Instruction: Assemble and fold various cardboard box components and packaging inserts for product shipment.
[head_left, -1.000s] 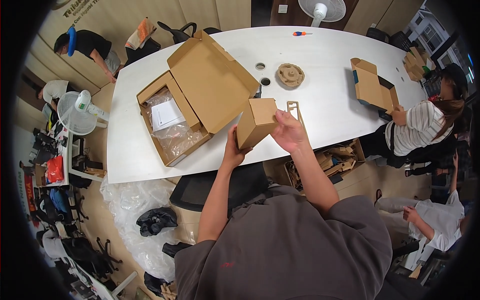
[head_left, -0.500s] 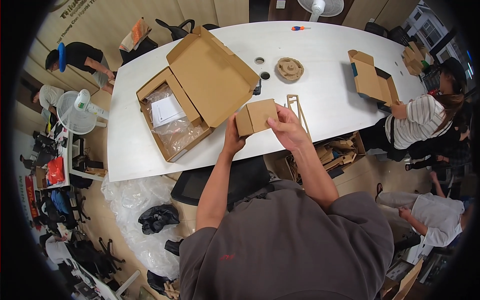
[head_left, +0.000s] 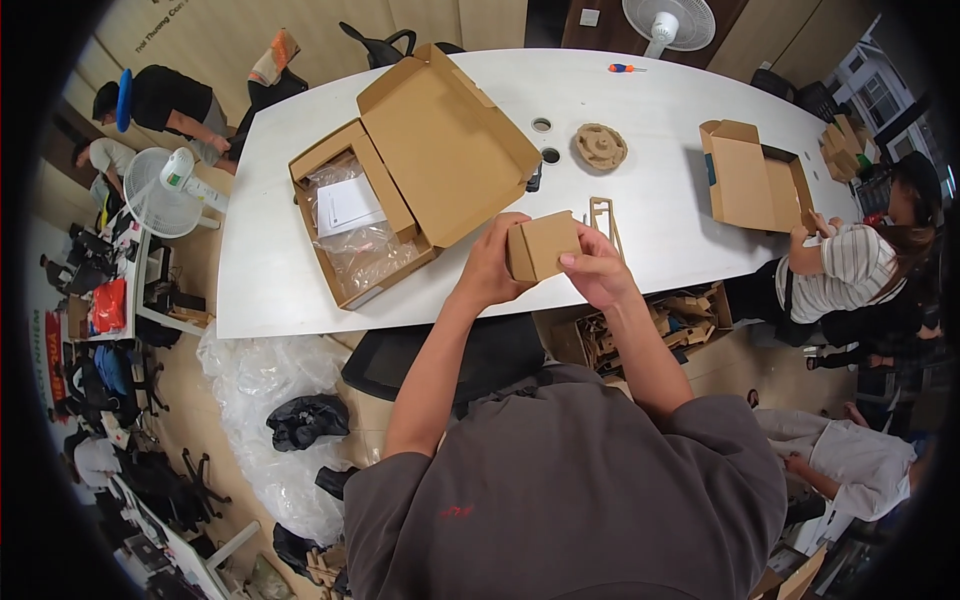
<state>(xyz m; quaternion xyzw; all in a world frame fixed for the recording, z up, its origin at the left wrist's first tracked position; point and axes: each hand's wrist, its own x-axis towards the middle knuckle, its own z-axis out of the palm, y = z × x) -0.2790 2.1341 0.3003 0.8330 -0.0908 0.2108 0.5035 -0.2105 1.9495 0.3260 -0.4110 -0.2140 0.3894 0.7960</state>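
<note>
Between my two hands, over the near edge of the white table (head_left: 420, 300), I hold a small brown cardboard box (head_left: 545, 246). My left hand (head_left: 488, 264) wraps its left side. My right hand (head_left: 602, 268) grips the right side, thumb on the face towards me. To the left lies a large open carton (head_left: 450, 150), its lid folded back to the right. Inside it are clear plastic bags (head_left: 375, 265) and a white sheet or booklet (head_left: 350, 206). Just beyond my right hand lies a thin cardboard frame (head_left: 604, 215).
Farther back are a round moulded pulp piece (head_left: 600, 147) and an orange-and-blue screwdriver (head_left: 626, 68). At the right, a person in a striped shirt (head_left: 850, 250) handles another open carton (head_left: 750, 180). Below the table edge sits a box of cardboard scraps (head_left: 690, 320); clear plastic sheeting (head_left: 260, 400) covers floor at left.
The small box has turned and tilted in my hands, and my left fingers now show over its far edge. My view has shifted slightly. The person at right has moved a hand.
</note>
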